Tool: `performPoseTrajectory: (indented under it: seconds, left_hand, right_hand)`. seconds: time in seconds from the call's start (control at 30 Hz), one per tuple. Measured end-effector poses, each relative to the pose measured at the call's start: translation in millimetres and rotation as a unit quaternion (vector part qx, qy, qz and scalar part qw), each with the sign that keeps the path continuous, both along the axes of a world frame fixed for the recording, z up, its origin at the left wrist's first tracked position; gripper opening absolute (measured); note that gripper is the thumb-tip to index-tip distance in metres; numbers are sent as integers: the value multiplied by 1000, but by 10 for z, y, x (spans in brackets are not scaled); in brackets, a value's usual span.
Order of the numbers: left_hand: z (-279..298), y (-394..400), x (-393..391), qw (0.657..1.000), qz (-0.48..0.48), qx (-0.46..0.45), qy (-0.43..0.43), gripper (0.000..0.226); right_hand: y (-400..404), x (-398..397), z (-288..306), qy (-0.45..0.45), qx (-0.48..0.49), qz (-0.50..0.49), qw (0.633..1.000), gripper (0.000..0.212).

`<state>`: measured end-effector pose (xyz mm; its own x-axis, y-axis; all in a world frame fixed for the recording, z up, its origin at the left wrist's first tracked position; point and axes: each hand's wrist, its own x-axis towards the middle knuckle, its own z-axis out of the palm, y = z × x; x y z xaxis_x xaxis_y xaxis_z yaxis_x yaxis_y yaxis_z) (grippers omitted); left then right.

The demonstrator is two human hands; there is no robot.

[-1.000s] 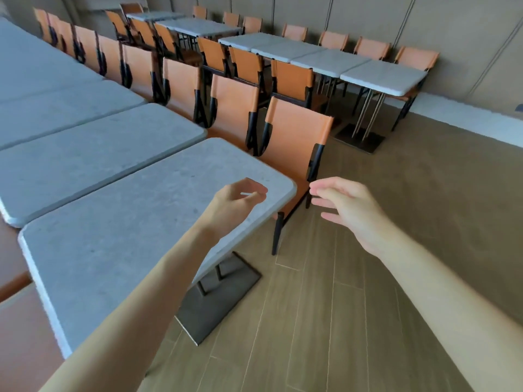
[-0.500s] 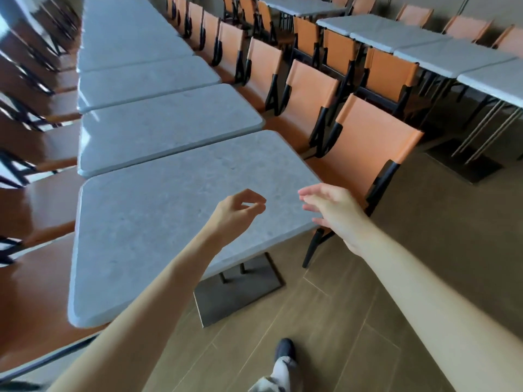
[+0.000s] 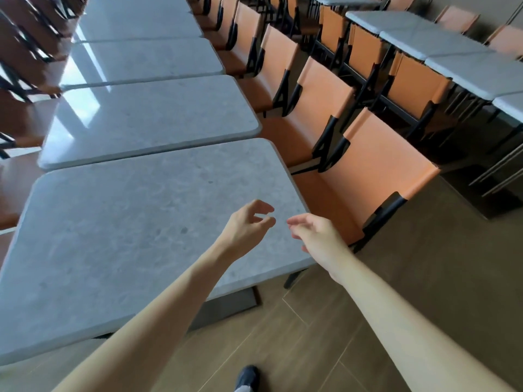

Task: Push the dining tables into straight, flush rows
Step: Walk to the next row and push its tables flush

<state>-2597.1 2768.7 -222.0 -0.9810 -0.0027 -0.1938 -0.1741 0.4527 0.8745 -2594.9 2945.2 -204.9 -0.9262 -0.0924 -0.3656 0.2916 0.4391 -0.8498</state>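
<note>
Since the whole job is about getting the row straight, it makes sense that the view runs down the line of grey tabletops, so going left to right: on the far left there's a row of brown chairs [image 3: 19, 114] tucked along that side, a bit blurry. Then the nearest tabletop [image 3: 127, 236], which sits end to end with the next tabletop [image 3: 147, 120], only a thin dark seam between them, but to me the near one looks slightly skewed, its right edge poking out further than its neighbour's. That's probably why both arms are reaching for its near right corner. The left hand [image 3: 244, 232] hovers over the surface with the grip loose, fingers curled and thumb almost pinching but grasping nothing. Just beside it the right hand [image 3: 318, 236] is at the corner edge, also released and empty; can't tell if it's actually touching the edge yet. Right of that is an orange chair [image 3: 379, 168] snug against the tabletop side, which could snag if the corner gets shoved that way. Further right there's a second row of tables [image 3: 464, 66] with its own chairs. A dark shoe [image 3: 246, 376] shows on the wooden floor [image 3: 410, 278].
</note>
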Motion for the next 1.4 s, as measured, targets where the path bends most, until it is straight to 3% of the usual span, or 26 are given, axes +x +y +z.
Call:
performPoseTrajectory:
  seconds: [0.3,0.43,0.6,0.77,0.87,1.07,1.23,1.4]
  left_hand:
    - [-526,402,207,995,71,-57,-46,32]
    - [-696,579,288,984,91,-145,-43,34]
    - [-1197,812,459,959,37,-261,-104,53]
    - [-1622,758,338,908,-61,-398,-112,80]
    - [-1899,670,180,899,-70,-421,-95,89]
    - [-2266,326,184,909,-52,-413,-36,94]
    - [-2398,-40,275,873,-135,-468,-6,108]
    - [-2518,68,133,869,-104,-483,5,114]
  right_hand:
    - [376,-329,-276,-7,22,94,995,21]
    - [535,-294,-730,13,65,179,982,29]
    - [684,-325,-1391,79,181,318,927,59]
    - [688,-904,-1859,199,342,445,804,117]
    - [586,-1041,-2194,213,370,467,774,125]
    - [558,-944,-2710,322,339,411,783,128]
    - [565,-948,-2811,364,335,423,759,122]
    - [575,-951,-2827,381,350,406,753,119]
